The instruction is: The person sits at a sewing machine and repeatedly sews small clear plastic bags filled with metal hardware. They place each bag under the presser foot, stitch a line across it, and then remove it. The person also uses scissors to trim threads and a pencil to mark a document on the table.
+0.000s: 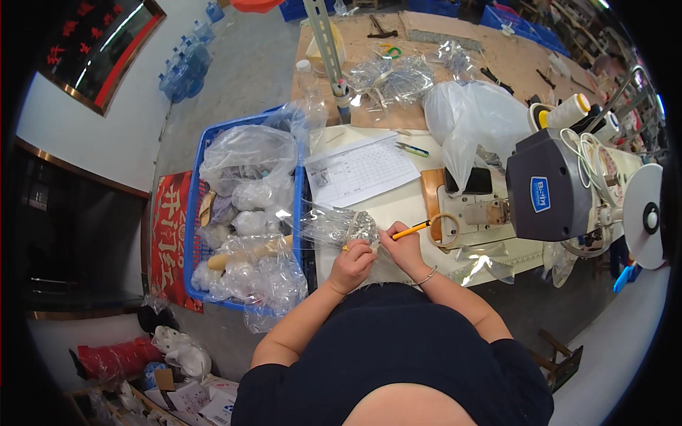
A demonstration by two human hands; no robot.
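Observation:
At the near edge of the table, my left hand (353, 267) is closed at the near end of a bundle of clear plastic (339, 224), its fingertips pinched together. Close beside it on the right, my right hand (405, 251) is closed too, with a slim yellow pen-like stick (410, 231) in its grip. The stick's dark-banded end points right, toward a tan ring (445, 231) by the sewing machine. Small pale pieces (366, 225) show at the bundle's near end. My fingers hide exactly what is pinched between the two hands.
A blue basket (195, 213) of plastic-wrapped items stands at left. Beyond my hands lie a printed sheet (362, 170) and small snips (412, 149). The sewing machine (547, 188) stands at right, near a white plastic bag (472, 117) and a phone (477, 180).

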